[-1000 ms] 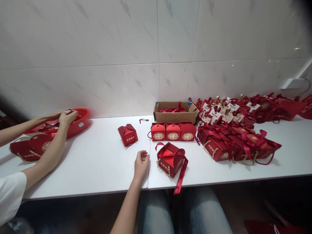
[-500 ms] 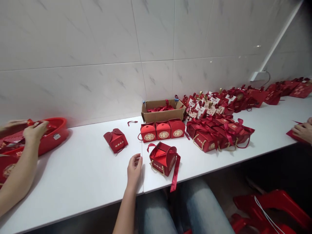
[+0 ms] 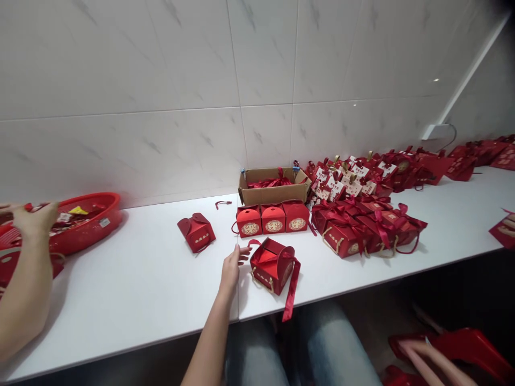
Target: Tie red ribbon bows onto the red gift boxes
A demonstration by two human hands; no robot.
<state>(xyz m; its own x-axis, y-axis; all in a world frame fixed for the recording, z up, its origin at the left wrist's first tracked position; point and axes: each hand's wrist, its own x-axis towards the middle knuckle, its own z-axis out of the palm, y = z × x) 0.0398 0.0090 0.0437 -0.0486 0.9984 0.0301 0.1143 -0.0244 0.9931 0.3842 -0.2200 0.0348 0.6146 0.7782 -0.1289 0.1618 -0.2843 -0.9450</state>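
My left hand (image 3: 231, 269) is over the white table, palm side toward a red gift box (image 3: 273, 265). Its fingers are apart and hold nothing; the fingertips are close to the box's dark red ribbon end. That box has curved top flaps, gold cord handles and a ribbon (image 3: 291, 292) hanging over the table edge. At the lower right, above the red stool, a blurred hand (image 3: 422, 356) shows, seemingly my right; its fingers are smeared. Left of my left hand stands another red box (image 3: 197, 234) with folded flaps and no ribbon bow.
Three red boxes (image 3: 273, 220) stand before a cardboard box (image 3: 276, 194) of ribbons. Tied boxes (image 3: 362, 228) and tagged red bags (image 3: 346, 179) fill the right. A co-worker's arm (image 3: 28, 289) is near a red basin (image 3: 115, 214); another person's hand (image 3: 510, 221) is far right. A red stool (image 3: 478, 348) stands below.
My left hand has moved up and right, nearer the box's ribbon, with its fingers stretching out. A blurred hand has appeared at the lower right. The view has shifted slightly.
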